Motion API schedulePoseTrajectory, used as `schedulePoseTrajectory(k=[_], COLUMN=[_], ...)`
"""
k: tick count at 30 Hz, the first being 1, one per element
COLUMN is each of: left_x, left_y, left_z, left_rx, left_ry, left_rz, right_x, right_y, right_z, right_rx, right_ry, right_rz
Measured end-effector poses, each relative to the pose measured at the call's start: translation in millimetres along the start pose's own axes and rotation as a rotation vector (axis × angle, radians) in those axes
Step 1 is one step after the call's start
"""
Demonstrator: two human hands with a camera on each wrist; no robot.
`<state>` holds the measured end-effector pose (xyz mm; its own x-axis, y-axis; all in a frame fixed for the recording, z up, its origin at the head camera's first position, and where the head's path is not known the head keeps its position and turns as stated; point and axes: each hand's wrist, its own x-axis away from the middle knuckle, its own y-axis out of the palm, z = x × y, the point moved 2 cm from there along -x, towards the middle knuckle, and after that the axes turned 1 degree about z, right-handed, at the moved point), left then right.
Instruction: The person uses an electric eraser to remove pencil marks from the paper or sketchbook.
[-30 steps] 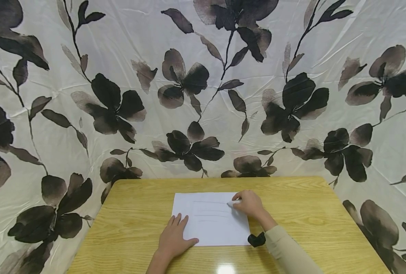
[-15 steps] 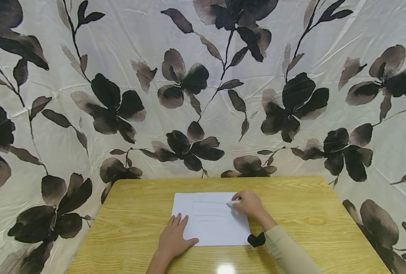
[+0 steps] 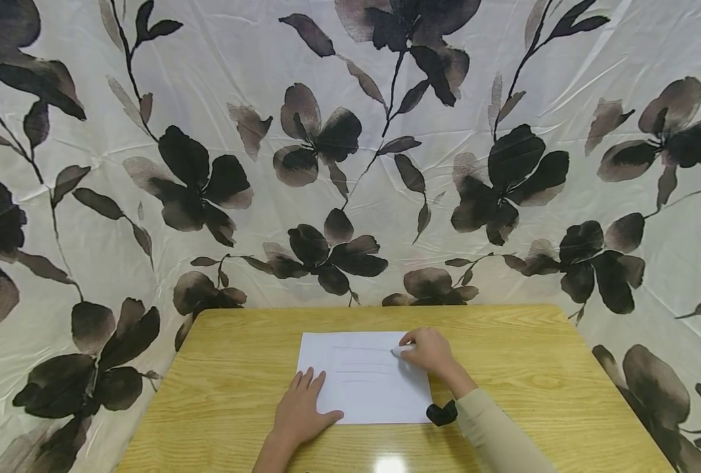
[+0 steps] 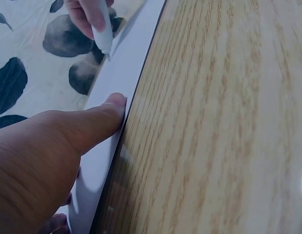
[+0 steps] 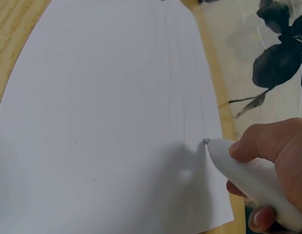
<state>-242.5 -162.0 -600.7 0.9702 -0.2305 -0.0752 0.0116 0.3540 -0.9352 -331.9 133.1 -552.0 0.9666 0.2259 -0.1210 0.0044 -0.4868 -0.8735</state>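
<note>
A white sheet of paper [image 3: 374,402] lies on the wooden table, with several faint, nearly parallel lines across its upper half. My left hand [image 3: 299,408] rests spread on the lower left of the sheet, its thumb [image 4: 104,114] along the near edge. Toward the upper right corner, my right hand [image 3: 434,352] grips a thick white pen-shaped tool [image 5: 246,178] with a short grey metal tip. In the right wrist view, that tip meets the paper at the end of the outermost faint line. The palm side of the left hand is hidden.
The yellow wood-grain table [image 3: 238,348] extends around the paper on all sides. A small black object [image 3: 442,414] shows beside the right sleeve [image 3: 500,430], overlapping the paper's lower right corner. Behind the table hangs a white cloth [image 3: 380,190] with dark flowers.
</note>
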Motion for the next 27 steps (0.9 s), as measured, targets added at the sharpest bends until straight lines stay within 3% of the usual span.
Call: schedulePoseTrajectory(k=[27], left_x=[-1.5], left_y=[2.6], left_z=[-1.6], left_rx=[0.001], left_ry=[-0.008], left_rz=[-0.016], right_x=[-4.1], right_y=[3.8], right_z=[1.7], right_rx=[0.038], right_ry=[0.003], right_rz=[-0.006])
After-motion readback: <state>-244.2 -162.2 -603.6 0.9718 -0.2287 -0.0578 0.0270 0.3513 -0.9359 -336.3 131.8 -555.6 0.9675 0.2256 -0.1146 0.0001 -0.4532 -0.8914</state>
